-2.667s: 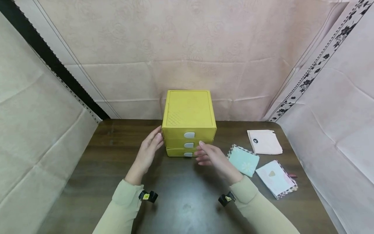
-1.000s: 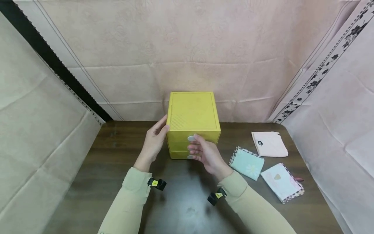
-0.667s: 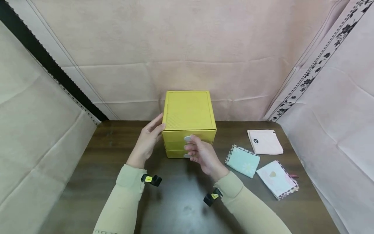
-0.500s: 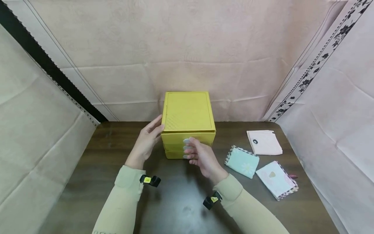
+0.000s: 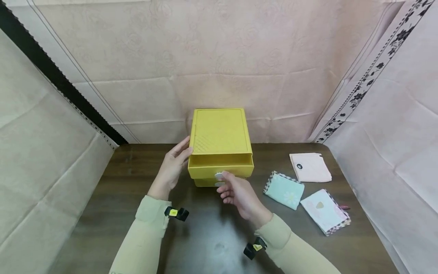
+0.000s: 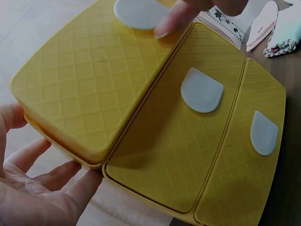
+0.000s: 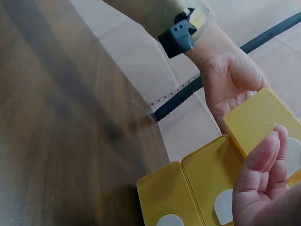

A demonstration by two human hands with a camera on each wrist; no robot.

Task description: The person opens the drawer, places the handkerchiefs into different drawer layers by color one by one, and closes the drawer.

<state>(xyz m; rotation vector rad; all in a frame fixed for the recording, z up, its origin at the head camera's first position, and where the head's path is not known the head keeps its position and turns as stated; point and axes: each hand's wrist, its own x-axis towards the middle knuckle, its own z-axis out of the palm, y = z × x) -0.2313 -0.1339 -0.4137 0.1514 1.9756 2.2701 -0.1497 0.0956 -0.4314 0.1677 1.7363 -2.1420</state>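
The yellow drawer box [image 5: 220,131] stands at the far side of the dark table [image 5: 205,247], its top drawer [image 5: 202,172] partly out and the two below it shut. The left hand [image 5: 172,165] braces the box's left side, fingers spread, thumb by the front corner. The right hand [image 5: 241,194] looks to be pinching the top drawer's white handle [image 5: 218,176] between thumb and bent forefinger, though the hand hides part of that hold.

To do this well, I'd keep the left palm firm so the box doesn't skid or tip, and draw straight and level; the handle sits mid-front, so an even pull should stop the drawer jamming.

As for writing, I can read none on the box. The white cloth [image 5: 315,171] bears a dark round badge [image 5: 299,166], too small to make out, and so is the marking on the yellow tag [image 5: 173,212] at the left wrist.
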